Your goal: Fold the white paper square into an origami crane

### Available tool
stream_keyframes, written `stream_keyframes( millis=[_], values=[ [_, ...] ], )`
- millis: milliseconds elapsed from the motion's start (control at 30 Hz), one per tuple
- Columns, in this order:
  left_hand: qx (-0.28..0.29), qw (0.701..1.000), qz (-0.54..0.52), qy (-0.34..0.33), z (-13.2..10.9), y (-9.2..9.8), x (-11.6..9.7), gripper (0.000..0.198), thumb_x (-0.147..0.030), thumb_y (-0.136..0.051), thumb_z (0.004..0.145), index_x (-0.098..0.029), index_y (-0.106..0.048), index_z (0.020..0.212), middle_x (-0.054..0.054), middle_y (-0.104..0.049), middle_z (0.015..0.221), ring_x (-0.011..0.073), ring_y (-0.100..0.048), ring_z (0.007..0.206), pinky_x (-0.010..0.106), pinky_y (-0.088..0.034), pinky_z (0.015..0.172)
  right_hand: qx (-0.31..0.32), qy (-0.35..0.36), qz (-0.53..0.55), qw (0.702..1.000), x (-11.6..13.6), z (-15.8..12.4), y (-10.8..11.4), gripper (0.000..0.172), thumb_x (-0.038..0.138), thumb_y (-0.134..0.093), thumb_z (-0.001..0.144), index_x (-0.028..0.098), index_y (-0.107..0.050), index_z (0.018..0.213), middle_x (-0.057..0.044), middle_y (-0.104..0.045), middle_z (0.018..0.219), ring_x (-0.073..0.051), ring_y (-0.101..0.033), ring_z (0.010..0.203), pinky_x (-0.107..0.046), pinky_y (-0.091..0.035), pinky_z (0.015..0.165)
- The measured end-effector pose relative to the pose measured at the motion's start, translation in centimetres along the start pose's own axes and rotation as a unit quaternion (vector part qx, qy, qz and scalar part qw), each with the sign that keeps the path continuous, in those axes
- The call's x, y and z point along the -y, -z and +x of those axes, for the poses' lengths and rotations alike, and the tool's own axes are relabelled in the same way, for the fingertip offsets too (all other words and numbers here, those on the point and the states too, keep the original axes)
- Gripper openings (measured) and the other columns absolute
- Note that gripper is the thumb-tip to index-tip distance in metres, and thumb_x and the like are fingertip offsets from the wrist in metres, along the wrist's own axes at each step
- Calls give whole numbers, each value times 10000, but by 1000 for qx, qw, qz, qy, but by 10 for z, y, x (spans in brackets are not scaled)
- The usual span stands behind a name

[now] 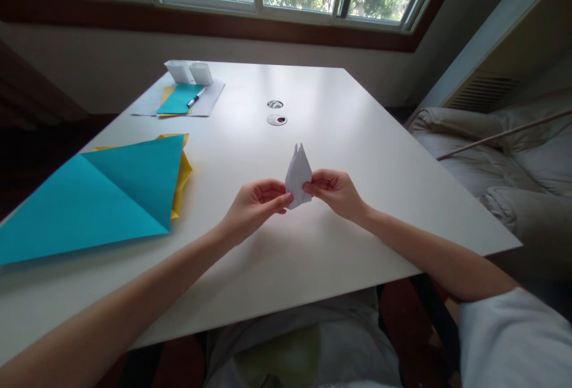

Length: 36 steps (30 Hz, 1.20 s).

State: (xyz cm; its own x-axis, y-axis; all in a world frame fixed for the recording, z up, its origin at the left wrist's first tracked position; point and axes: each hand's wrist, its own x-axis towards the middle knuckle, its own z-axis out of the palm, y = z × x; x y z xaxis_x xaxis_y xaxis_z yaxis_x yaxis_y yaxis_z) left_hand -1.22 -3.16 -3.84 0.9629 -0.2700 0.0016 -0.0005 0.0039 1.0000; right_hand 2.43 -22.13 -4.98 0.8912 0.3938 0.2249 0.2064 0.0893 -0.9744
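A small piece of folded white paper (298,174) is held up over the table, its two narrow points facing upward. My left hand (255,206) pinches its lower left side, thumb in front. On the opposite edge, my right hand (336,192) grips it between thumb and fingers. Both hands are closed on the same paper, and the fingers behind it are partly hidden. To the left lies a large creased sheet of blue paper (102,197), with folded yellow paper (181,182) sticking out from under its right side.
At the far left of the white table (357,137) two white folded paper boxes (177,72) stand by a stack of paper with a blue sheet (179,99) and a pen (196,97). Two round inserts (277,120) sit in the tabletop. A sofa (473,155) is at the right.
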Motion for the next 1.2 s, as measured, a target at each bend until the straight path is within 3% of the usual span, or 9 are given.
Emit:
stream_keyframes(
  millis=[167,233,367,533,700,933,1200],
  values=[
    [-19,998,-54,5,0,-5,3,226,-295,-724,663,-162,-650,830,40,-690,791,141,-634,689,260,-535,637,-54,10,-3,999,-1,-1,-2,409,323,-720,653,222,-524,997,20,-655,762,-129,-639,623,-264,-541,566],
    [-26,997,-78,9,0,-8,4,234,-269,-736,650,-168,-646,840,29,-691,791,133,-634,692,256,-531,648,-85,26,-28,996,-2,-3,-3,324,319,-714,661,216,-531,907,29,-640,756,-118,-633,609,-248,-534,554],
    [-46,997,-54,-12,1,-9,4,227,-253,-746,638,-166,-644,821,23,-687,748,124,-624,650,231,-509,599,-85,41,-99,991,-1,-5,-6,201,359,-653,723,177,-596,788,-5,-645,722,-133,-641,659,-262,-545,612],
    [-89,994,-7,-60,1,-9,2,234,-321,-729,657,-164,-655,814,23,-684,699,126,-622,586,218,-475,514,-55,90,-161,981,7,-9,-11,269,359,-617,760,209,-625,983,-54,-654,1028,-152,-634,844,-314,-558,726],
    [-119,988,1,-103,-1,-13,1,277,-343,-719,663,-150,-668,855,67,-699,855,172,-649,717,278,-535,633,-41,120,-200,972,9,-10,-16,437,349,-703,670,229,-572,1070,-73,-598,1160,-157,-617,866,-350,-540,781],
    [-134,984,11,-121,-2,-19,2,196,-257,-648,742,-151,-665,907,50,-701,875,165,-645,765,294,-534,726,-51,143,-170,974,1,-10,-17,341,243,-652,707,205,-512,1016,-61,-624,1047,-148,-611,893,-326,-516,807],
    [-107,987,-6,-121,0,-19,-1,182,-267,-610,771,-158,-643,913,65,-676,975,173,-641,801,315,-530,733,-15,115,-102,988,-3,-8,-13,146,296,-616,761,195,-544,839,-68,-637,1061,-166,-595,973,-333,-465,835]
  ],
)
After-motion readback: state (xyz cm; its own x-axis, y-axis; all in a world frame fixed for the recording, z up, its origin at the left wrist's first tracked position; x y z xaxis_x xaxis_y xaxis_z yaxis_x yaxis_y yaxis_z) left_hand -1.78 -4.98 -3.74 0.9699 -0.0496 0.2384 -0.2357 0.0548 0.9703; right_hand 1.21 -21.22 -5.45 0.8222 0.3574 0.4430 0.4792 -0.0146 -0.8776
